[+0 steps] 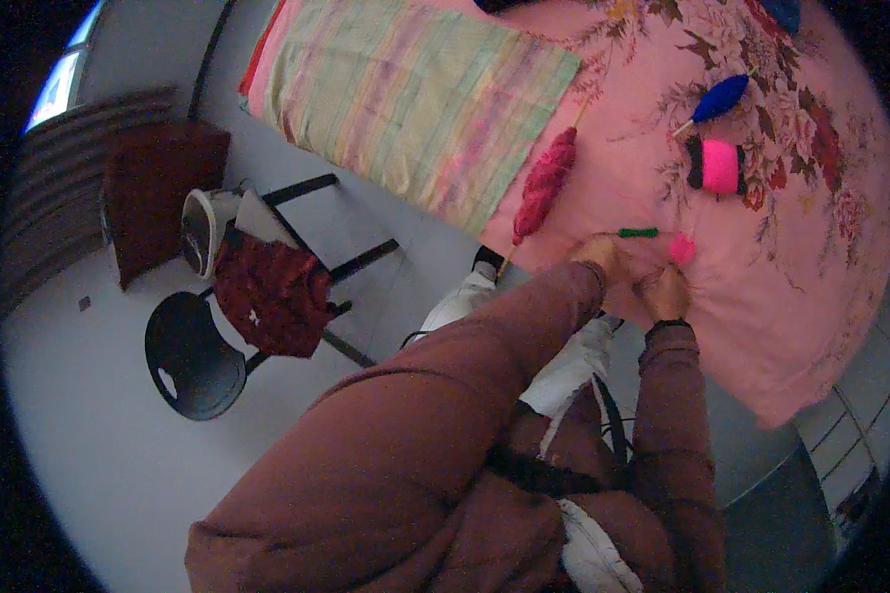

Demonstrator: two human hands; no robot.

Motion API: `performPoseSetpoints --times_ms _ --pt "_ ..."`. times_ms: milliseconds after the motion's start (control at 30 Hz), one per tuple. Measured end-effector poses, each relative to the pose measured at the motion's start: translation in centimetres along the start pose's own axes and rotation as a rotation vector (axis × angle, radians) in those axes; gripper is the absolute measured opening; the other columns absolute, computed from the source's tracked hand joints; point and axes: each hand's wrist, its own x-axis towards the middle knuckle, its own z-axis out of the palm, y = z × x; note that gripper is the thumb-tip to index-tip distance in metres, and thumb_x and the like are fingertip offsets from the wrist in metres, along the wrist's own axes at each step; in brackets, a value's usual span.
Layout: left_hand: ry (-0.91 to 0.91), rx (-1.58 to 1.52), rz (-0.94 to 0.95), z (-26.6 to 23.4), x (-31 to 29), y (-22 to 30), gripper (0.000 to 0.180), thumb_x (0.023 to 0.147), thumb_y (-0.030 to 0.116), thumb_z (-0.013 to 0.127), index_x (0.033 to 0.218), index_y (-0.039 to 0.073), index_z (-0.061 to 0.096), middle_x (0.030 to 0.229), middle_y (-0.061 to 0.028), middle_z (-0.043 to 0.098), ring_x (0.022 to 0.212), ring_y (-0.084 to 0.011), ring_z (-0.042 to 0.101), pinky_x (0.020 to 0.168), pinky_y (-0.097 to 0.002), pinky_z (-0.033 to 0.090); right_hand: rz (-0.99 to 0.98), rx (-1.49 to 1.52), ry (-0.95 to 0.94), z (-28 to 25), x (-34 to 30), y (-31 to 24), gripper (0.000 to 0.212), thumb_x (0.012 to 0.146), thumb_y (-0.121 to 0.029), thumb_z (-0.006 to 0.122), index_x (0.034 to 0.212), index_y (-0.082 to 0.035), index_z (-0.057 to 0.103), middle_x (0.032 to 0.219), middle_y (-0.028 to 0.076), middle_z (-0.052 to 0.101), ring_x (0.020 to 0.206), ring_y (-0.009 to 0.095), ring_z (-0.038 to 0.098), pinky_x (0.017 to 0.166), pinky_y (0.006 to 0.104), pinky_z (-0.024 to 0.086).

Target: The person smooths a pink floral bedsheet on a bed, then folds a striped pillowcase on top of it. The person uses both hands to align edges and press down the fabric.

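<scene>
My left hand (pixel 606 260) is low over the near edge of the pink floral cloth, its fingers curled; what they grip is too small to make out. Close on its right is my right hand (pixel 667 293), also with bent fingers pinched around something I cannot make out. A short green piece (pixel 638 233), thin like a wound stick, lies just beyond both hands. Beside it, past my right fingertips, sits a small bright pink bundle of yarn (pixel 682 247). A magenta yarn spindle (pixel 546 186) lies beyond and left of my left hand.
Farther off on the pink cloth (pixel 761 326) are a blue yarn spindle (pixel 720 99) and a pink yarn bundle (pixel 719 166) with black ends. A striped cloth (pixel 415 99) covers the far left. On the floor at left stand a black chair (pixel 193 361) and a brown box (pixel 158 188).
</scene>
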Motion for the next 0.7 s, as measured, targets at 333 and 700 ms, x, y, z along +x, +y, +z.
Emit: performPoseSetpoints --times_ms 333,700 --pt "0.518 -1.351 -0.178 -18.1 -7.3 -14.2 0.037 0.098 0.035 0.055 0.105 0.001 0.070 0.079 -0.0145 0.071 0.063 -0.0243 0.068 0.056 -0.0377 0.056 0.116 -0.088 -0.151 0.5 2.3 0.2 0.051 0.069 -0.034 0.082 0.105 -0.001 0.070 0.103 0.023 0.070 0.098 0.039 0.068 0.085 0.0479 0.054" --pt "0.552 -2.003 -0.433 -15.5 -3.1 -33.1 0.035 0.091 0.040 0.072 0.088 0.007 0.060 0.074 -0.0106 0.067 0.047 -0.0172 0.054 0.041 -0.0285 0.040 0.245 -0.108 -0.177 0.1 2.2 0.0 0.046 0.062 -0.034 0.087 0.090 0.000 0.072 0.092 0.024 0.070 0.090 0.039 0.069 0.082 0.0471 0.055"
